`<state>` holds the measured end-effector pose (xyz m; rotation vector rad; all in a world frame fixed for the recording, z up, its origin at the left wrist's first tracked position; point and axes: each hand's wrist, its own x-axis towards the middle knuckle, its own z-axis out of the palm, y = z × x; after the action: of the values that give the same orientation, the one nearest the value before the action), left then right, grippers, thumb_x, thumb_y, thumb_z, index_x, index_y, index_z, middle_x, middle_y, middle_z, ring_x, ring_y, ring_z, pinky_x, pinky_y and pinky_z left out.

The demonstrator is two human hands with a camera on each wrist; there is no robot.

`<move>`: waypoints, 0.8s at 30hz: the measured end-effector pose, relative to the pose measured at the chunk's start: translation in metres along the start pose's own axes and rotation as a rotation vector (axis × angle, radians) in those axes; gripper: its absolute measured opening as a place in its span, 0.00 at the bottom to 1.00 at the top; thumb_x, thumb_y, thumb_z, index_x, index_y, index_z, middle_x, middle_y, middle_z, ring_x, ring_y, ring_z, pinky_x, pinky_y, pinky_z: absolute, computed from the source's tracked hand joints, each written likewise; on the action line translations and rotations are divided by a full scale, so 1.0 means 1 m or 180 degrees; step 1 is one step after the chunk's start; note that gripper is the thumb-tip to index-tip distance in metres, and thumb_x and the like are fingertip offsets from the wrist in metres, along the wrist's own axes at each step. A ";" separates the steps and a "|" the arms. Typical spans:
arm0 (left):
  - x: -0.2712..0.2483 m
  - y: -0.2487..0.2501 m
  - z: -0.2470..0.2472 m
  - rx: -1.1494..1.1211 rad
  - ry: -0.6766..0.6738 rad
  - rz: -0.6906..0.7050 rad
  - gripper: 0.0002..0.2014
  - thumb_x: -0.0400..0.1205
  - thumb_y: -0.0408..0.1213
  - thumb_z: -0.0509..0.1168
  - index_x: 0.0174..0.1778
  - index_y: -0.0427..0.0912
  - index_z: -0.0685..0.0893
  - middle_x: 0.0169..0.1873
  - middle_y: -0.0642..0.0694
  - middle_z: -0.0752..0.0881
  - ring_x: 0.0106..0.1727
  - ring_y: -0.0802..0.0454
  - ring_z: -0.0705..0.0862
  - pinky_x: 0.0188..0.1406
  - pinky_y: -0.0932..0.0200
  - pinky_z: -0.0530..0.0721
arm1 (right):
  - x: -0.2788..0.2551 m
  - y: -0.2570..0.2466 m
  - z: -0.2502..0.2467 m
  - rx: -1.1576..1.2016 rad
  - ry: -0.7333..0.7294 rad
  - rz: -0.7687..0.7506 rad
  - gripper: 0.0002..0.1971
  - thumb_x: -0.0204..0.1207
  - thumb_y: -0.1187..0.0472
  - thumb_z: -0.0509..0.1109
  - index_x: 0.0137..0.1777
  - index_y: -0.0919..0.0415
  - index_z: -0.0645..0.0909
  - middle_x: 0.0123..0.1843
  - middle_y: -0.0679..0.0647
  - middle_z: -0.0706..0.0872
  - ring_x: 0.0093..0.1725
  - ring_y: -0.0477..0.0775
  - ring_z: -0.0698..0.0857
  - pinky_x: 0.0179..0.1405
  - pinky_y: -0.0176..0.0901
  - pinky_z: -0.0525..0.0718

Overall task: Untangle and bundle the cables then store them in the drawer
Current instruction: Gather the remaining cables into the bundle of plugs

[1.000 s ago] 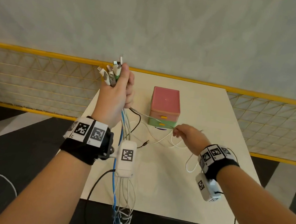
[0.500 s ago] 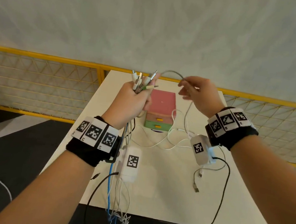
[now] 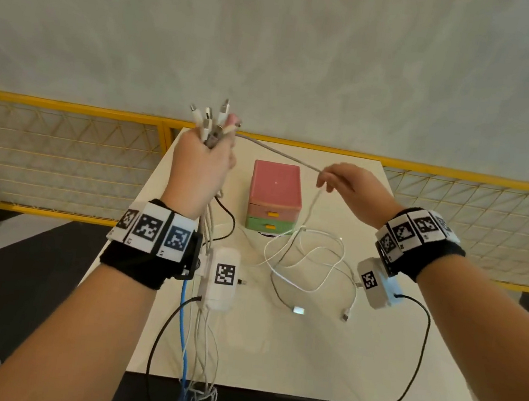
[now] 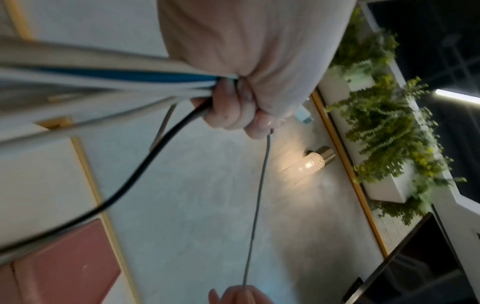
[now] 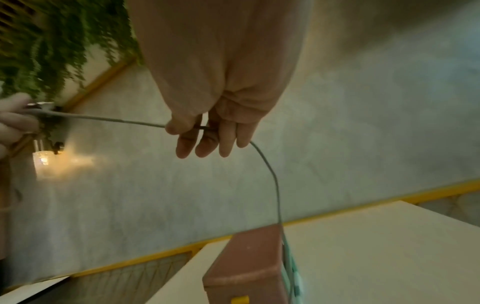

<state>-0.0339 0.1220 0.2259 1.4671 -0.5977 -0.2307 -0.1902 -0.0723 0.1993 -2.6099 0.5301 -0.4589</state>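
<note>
cables: a thin grey cord point(image 3: 279, 151) now runs taut from the left hand point(image 3: 200, 171), fisted round a bunch of white, blue and black leads point(image 3: 197, 332) hanging off the table edge, to the right hand point(image 3: 346, 191) pinching it above the pink and green plastic drawer box point(image 3: 274, 198). half a second ago it arched slack, higher; one more end looks gathered, white loops point(image 3: 306, 266) remain on the cream table point(image 3: 369, 365)

Pink-and-green drawer box point(image 3: 274, 198), yellow handles point(image 3: 272, 215); blue cable point(image 3: 184, 337).
</note>
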 end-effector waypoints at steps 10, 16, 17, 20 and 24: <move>-0.020 0.012 0.006 -0.0673 0.0199 0.0874 0.15 0.86 0.38 0.64 0.69 0.54 0.79 0.21 0.51 0.71 0.17 0.56 0.67 0.19 0.61 0.70 | 0.010 -0.035 0.000 -0.0512 0.0021 -0.0427 0.13 0.84 0.59 0.59 0.47 0.59 0.86 0.37 0.49 0.86 0.34 0.42 0.78 0.81 0.48 0.49; -0.030 0.020 0.010 -0.0444 0.0034 0.1077 0.15 0.88 0.40 0.61 0.61 0.70 0.76 0.17 0.58 0.77 0.15 0.57 0.73 0.22 0.65 0.75 | 0.014 -0.053 -0.006 -0.1080 0.0485 -0.0226 0.13 0.84 0.59 0.60 0.53 0.59 0.87 0.35 0.49 0.85 0.36 0.56 0.81 0.83 0.60 0.46; -0.031 0.019 0.013 -0.0425 -0.0076 0.0996 0.13 0.87 0.40 0.61 0.58 0.68 0.79 0.18 0.59 0.80 0.15 0.56 0.73 0.23 0.66 0.74 | 0.014 -0.057 -0.007 -0.1026 0.0444 -0.0374 0.13 0.83 0.59 0.60 0.52 0.60 0.87 0.38 0.50 0.87 0.39 0.55 0.84 0.82 0.61 0.45; -0.031 0.014 0.022 0.0319 -0.0603 0.0517 0.13 0.87 0.46 0.63 0.40 0.48 0.88 0.16 0.52 0.82 0.18 0.57 0.76 0.27 0.67 0.74 | 0.012 -0.073 -0.006 -0.0707 0.0533 -0.1066 0.13 0.81 0.59 0.61 0.48 0.64 0.86 0.32 0.42 0.77 0.34 0.47 0.76 0.80 0.63 0.44; -0.027 0.012 0.021 0.0977 -0.1024 0.0101 0.20 0.85 0.50 0.63 0.29 0.45 0.83 0.12 0.53 0.79 0.16 0.62 0.75 0.22 0.69 0.73 | 0.010 -0.076 -0.010 -0.0790 0.0574 -0.1317 0.19 0.81 0.54 0.55 0.50 0.65 0.84 0.36 0.48 0.82 0.36 0.50 0.80 0.81 0.59 0.44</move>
<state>-0.0701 0.1185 0.2308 1.7290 -0.9481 -0.3663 -0.1633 -0.0170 0.2465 -2.9421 0.0981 -0.8110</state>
